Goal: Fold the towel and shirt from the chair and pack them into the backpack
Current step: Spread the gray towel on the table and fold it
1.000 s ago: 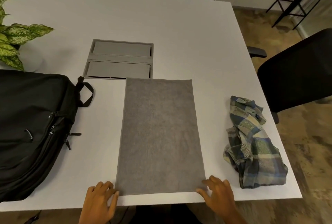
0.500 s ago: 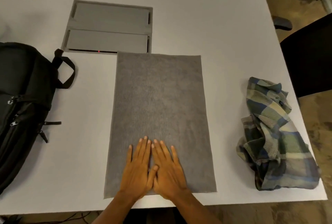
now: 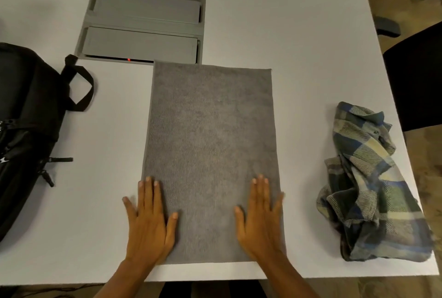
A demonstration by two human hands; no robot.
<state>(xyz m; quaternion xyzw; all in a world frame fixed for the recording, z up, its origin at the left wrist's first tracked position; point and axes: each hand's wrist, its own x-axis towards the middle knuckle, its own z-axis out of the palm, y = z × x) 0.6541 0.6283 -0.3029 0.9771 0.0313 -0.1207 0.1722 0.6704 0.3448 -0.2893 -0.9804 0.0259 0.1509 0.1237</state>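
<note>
A: surface status?

B: White table, matte, square corner at 1 o'clock. Grey towel lies flat near the front edge, long side running 12 to 6. Its far left corner overlaps a grey hatch set flush in the tabletop at 11 o'clock. The hatch has two lids, and a small red light shows at its near edge.

A: hands?

B: Both flat, palms down, fingers straight and spread, nothing gripped. Left hand presses the towel's near left edge, outer fingers spilling onto the table. Right hand presses the near right edge, little finger about on the hem.

A: other items?

B: Plaid shirt, blue, green and cream, in a crumpled heap at 3 o'clock, close to the table's right edge and apart from the towel. Black backpack lies flat at 9 o'clock, top handle loop pointing at the towel, zipper pulls visible. Can't tell if the main compartment is open.

A: room?

B: Black chair sits off the right edge at 2 o'clock, its armrest just beyond the table corner. Floor is mottled brown. Thin black metal legs in the top right corner, item unclear. Cables on the floor under the front edge at 7 o'clock.
</note>
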